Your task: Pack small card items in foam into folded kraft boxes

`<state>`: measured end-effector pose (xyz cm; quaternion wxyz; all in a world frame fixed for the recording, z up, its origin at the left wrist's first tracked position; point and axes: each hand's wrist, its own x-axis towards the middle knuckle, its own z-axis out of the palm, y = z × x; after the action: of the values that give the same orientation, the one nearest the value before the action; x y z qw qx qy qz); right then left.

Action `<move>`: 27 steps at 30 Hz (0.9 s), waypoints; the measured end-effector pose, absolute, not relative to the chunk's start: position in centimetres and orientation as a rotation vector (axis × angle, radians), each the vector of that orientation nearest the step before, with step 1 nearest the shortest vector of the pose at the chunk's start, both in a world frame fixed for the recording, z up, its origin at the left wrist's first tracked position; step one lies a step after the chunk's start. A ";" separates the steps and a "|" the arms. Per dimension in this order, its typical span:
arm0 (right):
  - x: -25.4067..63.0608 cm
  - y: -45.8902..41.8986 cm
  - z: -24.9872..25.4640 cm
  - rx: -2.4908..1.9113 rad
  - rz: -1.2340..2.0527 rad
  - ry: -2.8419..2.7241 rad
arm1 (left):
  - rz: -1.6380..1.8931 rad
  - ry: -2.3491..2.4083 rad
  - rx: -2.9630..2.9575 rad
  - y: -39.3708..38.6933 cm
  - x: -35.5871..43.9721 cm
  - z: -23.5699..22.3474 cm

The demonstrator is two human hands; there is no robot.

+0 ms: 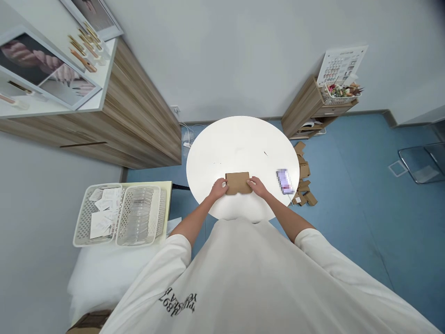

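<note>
A small flat brown cardboard box (pixel 238 183) lies on the round white table (pixel 239 137), close to its front edge. Its lid appears closed. My left hand (pixel 219 189) grips the box's left side, fingers curled at the edge. On the opposite side, my right hand (pixel 258 186) holds the right edge in the same way. To the right of the box rests a phone (pixel 285 181), blurred out by pixels, with a cable at its lower end. A tiny dark object (pixel 265 153) lies farther back on the tabletop.
Several brown cardboard boxes (pixel 304 170) are heaped on the floor right of the table. At left stand a white basket of papers (pixel 83 227) and a basket of clear plastic pieces (pixel 157 222). A wooden cabinet (pixel 146 106) and a small shelf unit (pixel 302 104) flank the table.
</note>
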<state>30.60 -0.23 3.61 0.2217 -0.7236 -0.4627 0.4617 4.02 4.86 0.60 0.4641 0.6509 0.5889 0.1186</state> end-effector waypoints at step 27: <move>28.0 -4.4 3.2 -2.034 1.184 -1.374 | 0.306 1.482 1.660 -0.2 4.7 0.3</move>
<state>27.98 -4.44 3.20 0.2068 -0.7303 -0.4932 0.4249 4.74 -0.19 0.32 0.4329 0.6661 0.5949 0.1228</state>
